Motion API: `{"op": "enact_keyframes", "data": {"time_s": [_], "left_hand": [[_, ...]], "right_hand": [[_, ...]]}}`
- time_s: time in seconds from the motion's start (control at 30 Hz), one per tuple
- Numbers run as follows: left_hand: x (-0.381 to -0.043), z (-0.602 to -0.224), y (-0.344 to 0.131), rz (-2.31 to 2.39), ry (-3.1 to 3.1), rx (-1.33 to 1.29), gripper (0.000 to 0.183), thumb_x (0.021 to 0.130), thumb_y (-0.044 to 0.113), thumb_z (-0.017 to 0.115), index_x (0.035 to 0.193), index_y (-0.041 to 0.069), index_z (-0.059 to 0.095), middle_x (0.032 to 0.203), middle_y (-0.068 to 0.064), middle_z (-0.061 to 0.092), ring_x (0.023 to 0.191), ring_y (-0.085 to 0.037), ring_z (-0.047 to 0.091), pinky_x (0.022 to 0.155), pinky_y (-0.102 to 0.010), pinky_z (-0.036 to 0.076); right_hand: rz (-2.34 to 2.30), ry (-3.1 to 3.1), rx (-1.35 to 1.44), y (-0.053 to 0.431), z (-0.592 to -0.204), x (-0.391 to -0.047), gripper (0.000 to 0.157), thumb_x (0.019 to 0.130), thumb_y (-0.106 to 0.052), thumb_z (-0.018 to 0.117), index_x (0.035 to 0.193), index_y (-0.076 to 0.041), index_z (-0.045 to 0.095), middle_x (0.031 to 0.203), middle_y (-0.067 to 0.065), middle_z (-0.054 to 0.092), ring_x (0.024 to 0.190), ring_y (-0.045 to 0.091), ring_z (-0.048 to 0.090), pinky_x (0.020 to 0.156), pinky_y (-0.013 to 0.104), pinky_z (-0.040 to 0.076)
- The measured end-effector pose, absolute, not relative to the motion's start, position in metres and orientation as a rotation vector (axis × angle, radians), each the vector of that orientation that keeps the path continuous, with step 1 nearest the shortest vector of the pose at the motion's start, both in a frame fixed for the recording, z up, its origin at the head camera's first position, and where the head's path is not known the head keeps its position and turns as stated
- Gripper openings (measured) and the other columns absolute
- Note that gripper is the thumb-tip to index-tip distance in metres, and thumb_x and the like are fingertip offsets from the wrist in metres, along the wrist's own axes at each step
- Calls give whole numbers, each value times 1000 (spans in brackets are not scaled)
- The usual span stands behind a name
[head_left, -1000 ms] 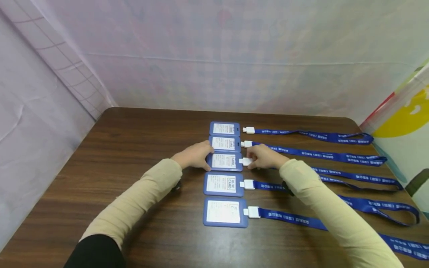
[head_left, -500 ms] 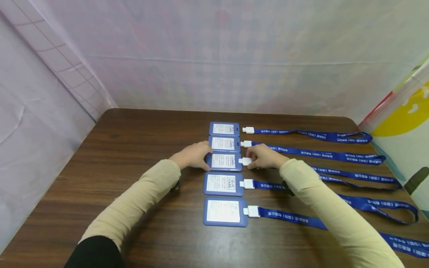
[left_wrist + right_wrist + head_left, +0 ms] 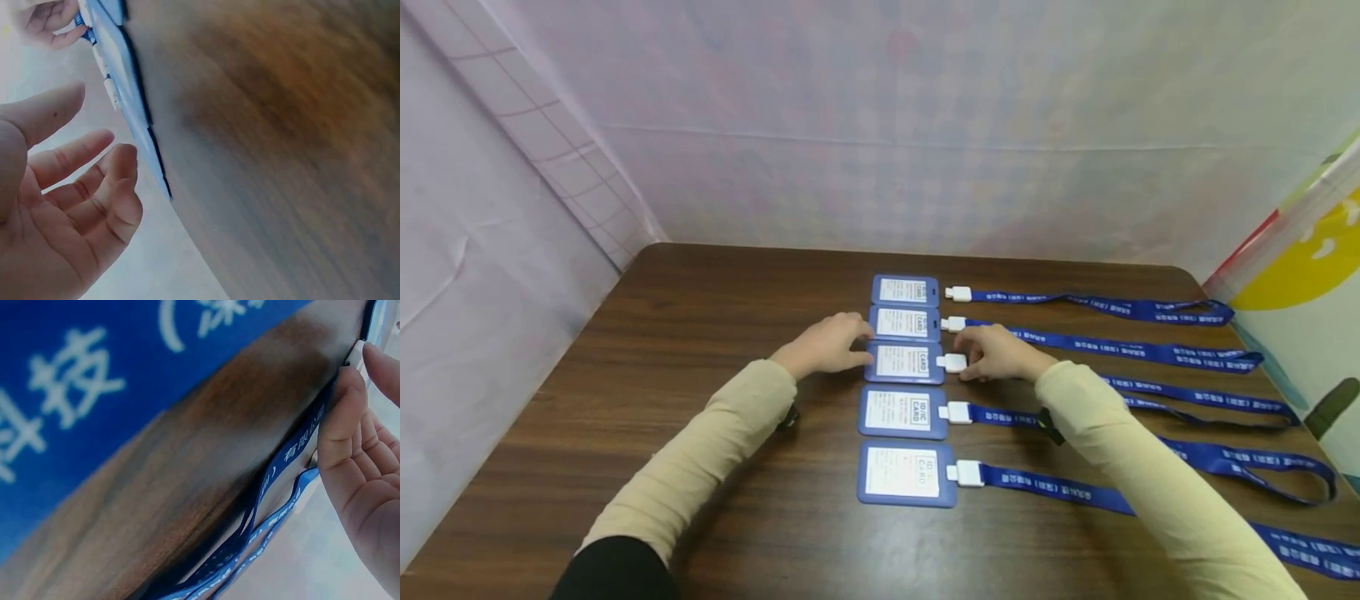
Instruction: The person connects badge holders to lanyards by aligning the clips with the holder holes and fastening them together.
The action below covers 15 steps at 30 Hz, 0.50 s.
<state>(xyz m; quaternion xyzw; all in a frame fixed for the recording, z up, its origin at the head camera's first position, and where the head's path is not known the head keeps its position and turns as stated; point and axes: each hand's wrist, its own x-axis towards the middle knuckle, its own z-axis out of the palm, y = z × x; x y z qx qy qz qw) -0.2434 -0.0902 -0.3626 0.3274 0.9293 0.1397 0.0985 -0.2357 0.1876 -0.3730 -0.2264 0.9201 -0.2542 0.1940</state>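
Note:
Blue badge holders with white cards lie in a column on the table. My left hand (image 3: 827, 343) is beside the left edge of the middle badge holder (image 3: 903, 362), fingers loosely bent and holding nothing. In the left wrist view, a gap shows between the left fingers (image 3: 119, 181) and the holders. A white clip (image 3: 953, 362) on a blue lanyard meets the right end of the middle holder. Around that clip are the thumb and fingers of my right hand (image 3: 1000, 353), slightly spread; the right wrist view shows the clip (image 3: 356, 355) between thumb and index tips.
Other holders, such as the nearest badge holder (image 3: 906, 474), lie above and below the middle one. A lanyard (image 3: 1105, 308) runs rightward from the top row, with similar ones below. Curtain-like cloth (image 3: 880, 125) hangs behind the wooden table (image 3: 737, 517).
My left hand has drawn slightly left, off the middle badge holder. My right hand has shifted a little right and loosened at the clip; holder and clip stay in place.

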Motion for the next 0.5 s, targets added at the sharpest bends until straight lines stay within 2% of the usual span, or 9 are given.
{"op": "enact_keyframes", "data": {"time_s": [0.33,0.5], "left_hand": [[-239,-364,-98,612,2787,961,35,85,23,64,111,0,61,99,-12,60,94,-24,56,83,-37,46],[-237,-367,-100,641,2798,987,34,85,22,64,110,-1,61,97,-11,60,92,-24,56,81,-37,46]], "right_hand": [[-750,2655,-674,195,-372,-232,12,83,-9,63,90,-2,56,62,2,59,50,13,55,49,27,47],[-714,2706,-678,196,-370,-235,11,83,-14,63,80,-6,57,62,1,59,50,12,54,49,26,46]]}}
